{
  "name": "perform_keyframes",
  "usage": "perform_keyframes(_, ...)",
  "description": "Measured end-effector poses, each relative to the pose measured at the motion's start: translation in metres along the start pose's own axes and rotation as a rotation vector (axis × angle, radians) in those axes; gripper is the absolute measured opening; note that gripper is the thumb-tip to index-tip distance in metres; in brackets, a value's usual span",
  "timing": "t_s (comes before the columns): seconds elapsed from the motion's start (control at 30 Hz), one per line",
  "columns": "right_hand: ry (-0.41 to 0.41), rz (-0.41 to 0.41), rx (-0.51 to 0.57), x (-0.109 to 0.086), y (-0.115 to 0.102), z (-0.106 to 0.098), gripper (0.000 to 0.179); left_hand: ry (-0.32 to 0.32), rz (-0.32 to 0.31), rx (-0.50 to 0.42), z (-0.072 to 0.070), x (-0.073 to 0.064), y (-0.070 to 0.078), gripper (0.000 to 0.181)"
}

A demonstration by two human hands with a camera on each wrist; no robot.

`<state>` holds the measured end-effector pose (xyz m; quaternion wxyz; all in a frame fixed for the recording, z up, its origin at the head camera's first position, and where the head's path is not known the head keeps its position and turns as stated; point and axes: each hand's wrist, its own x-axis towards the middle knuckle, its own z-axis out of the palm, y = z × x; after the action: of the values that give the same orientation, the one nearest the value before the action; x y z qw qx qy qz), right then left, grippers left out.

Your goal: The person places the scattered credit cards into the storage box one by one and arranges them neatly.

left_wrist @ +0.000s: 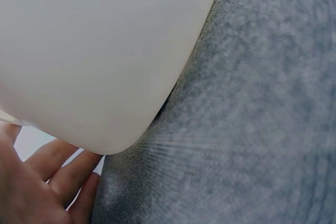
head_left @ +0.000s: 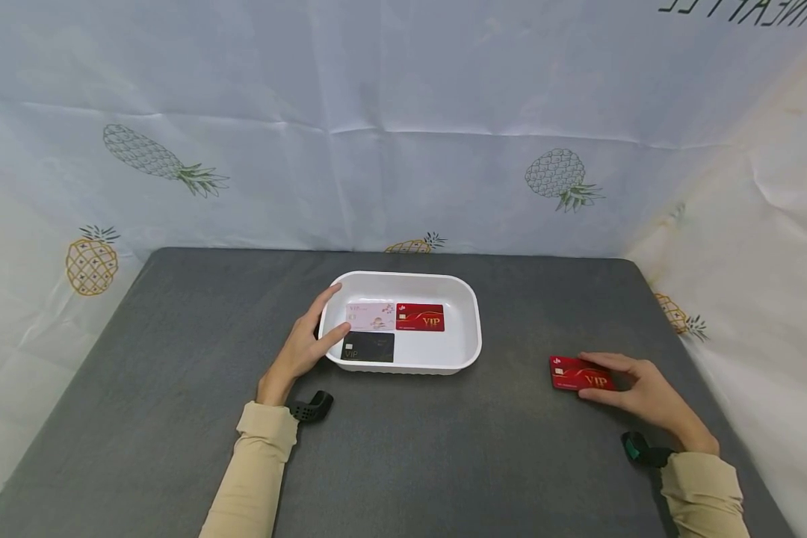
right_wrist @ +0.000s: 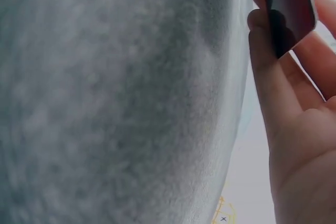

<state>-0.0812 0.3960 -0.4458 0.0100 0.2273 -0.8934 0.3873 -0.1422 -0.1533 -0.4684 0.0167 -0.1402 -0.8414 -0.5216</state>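
Observation:
A white plastic tray point(head_left: 425, 349) with rounded corners sits on the dark table. Its left end is held by my left hand point(head_left: 301, 342), thumb over the rim and fingers along the outer side; the left wrist view shows several fingers behind the tray wall point(left_wrist: 94, 66). Inside lie a pink VIP card point(head_left: 370, 317), a red VIP card point(head_left: 420, 317) to its right and a black VIP card point(head_left: 368, 347) below the pink one. Off to the right, my right hand point(head_left: 648, 388) pinches another red VIP card point(head_left: 570, 372) by its edges, between thumb and fingers.
The dark grey table point(head_left: 457, 456) reaches back to a pale cloth point(head_left: 350, 179) printed with pineapples, which also hangs at both sides. A black wrist strap device point(head_left: 312, 406) is on the left wrist, and another point(head_left: 639, 450) on the right.

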Motion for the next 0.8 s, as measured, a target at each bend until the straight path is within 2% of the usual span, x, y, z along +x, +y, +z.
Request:
perform_keyframes(0.43,0.002,0.01,-0.009,0.016,-0.014,0.001,0.06,0.009,0.02,0.004,0.001,0.0,-0.001,0.074)
perform_keyframes(0.8,-0.002,-0.05,0.032,0.04,-0.027,0.009,0.061,0.01,0.009,0.005,0.0,0.0,-0.001,0.074)
